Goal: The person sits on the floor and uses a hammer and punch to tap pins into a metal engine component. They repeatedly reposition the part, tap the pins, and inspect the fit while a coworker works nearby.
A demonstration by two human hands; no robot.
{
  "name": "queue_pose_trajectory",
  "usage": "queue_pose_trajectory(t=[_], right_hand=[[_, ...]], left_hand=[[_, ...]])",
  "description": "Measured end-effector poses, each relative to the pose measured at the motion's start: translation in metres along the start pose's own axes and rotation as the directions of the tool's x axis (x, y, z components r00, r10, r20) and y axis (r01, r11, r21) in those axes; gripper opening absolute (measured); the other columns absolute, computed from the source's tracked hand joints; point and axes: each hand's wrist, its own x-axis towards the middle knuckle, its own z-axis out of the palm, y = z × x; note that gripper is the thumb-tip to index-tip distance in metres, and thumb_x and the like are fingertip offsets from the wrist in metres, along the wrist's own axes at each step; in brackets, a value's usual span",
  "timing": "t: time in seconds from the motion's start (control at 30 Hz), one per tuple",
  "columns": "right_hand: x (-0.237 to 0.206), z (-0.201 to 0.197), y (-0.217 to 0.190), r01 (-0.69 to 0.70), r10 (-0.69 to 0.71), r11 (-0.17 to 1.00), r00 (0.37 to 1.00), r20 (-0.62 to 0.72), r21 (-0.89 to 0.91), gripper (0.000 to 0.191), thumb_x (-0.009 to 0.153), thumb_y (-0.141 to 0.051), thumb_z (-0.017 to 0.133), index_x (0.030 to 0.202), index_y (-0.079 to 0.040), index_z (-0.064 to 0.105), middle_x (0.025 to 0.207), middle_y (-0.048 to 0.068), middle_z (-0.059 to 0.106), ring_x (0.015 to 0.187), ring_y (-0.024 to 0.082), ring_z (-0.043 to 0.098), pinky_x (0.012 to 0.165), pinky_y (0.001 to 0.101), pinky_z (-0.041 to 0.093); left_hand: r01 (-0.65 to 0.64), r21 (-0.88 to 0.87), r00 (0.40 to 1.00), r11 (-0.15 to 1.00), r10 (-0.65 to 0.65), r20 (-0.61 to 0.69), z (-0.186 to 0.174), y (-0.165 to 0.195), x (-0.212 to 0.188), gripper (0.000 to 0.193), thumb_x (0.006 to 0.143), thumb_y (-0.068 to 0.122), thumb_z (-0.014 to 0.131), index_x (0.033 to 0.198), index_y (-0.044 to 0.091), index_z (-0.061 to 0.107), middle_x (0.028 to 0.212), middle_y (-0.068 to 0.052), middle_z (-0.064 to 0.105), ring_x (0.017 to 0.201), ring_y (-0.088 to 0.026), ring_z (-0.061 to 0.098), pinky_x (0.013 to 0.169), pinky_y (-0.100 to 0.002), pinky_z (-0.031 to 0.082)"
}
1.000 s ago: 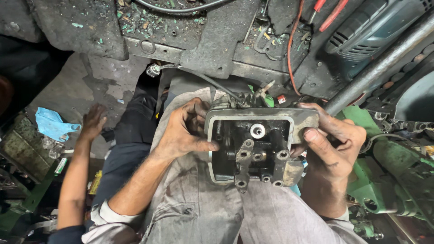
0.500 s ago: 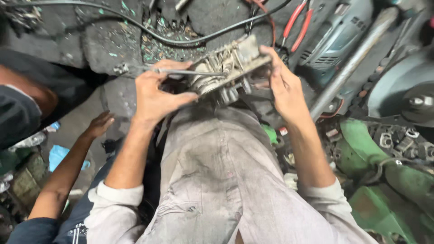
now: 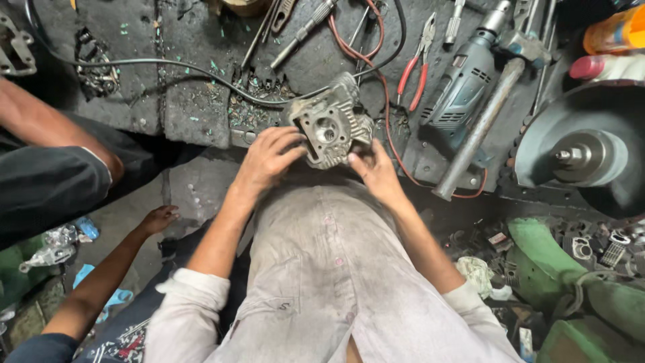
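Note:
A grey, finned metal engine cylinder head rests tilted at the near edge of a dirty workbench. My left hand grips its left side, fingers curled over the flat face with the round port. On the other side, my right hand holds the lower right edge with fingertips. Both my arms reach forward in pale rolled-up sleeves over grey trousers.
On the bench lie red-handled pliers, a grey power drill, a steel pipe, a black cable and screwdrivers. A round metal disc stands right. Another person's hand and arm are at left; green machine parts right.
The cylinder head went from my lap, face up, forward to the bench edge. Both hands moved out with it, and the view tilted up over the bench.

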Motion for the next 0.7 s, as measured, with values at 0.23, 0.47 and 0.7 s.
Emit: queue_pose_trajectory(t=[0.23,0.47,0.7], right_hand=[[-0.023,0.006,0.002,-0.022,0.088,0.929,0.983,0.161,-0.37,0.032,0.102,-0.021,0.072,0.12,0.004,0.064,0.101,0.012,0.068,0.091,0.016,0.063,0.081,0.0318,0.054],[-0.025,-0.016,-0.058,-0.038,0.121,0.841,0.985,0.119,-0.54,0.029,0.1,-0.028,0.062,0.11,-0.003,0.073,0.09,0.006,0.079,0.084,0.011,0.071,0.077,0.0302,0.055],[-0.013,-0.022,-0.065,-0.103,-0.163,0.729,0.934,-0.319,-0.676,0.032,0.098,-0.03,0.066,0.119,-0.007,0.07,0.097,0.012,0.076,0.084,0.021,0.074,0.076,0.037,0.055]], left_hand=[[0.573,-0.762,0.493,0.303,-0.87,0.024,0.023,0.009,0.007,0.032,0.1,0.015,0.067,0.131,0.008,0.06,0.121,-0.01,0.069,0.109,-0.02,0.067,0.093,-0.036,0.057],[0.687,-0.48,0.707,0.545,-0.655,0.268,0.021,0.03,0.031,0.065,0.085,0.038,0.081,0.135,0.004,0.059,0.126,-0.017,0.069,0.113,-0.029,0.07,0.096,-0.039,0.056],[0.828,-0.245,0.561,0.505,-0.762,0.324,0.03,0.045,0.056,0.081,0.069,0.055,0.086,0.124,0.0,0.064,0.117,-0.023,0.071,0.11,-0.036,0.069,0.094,-0.042,0.054]])
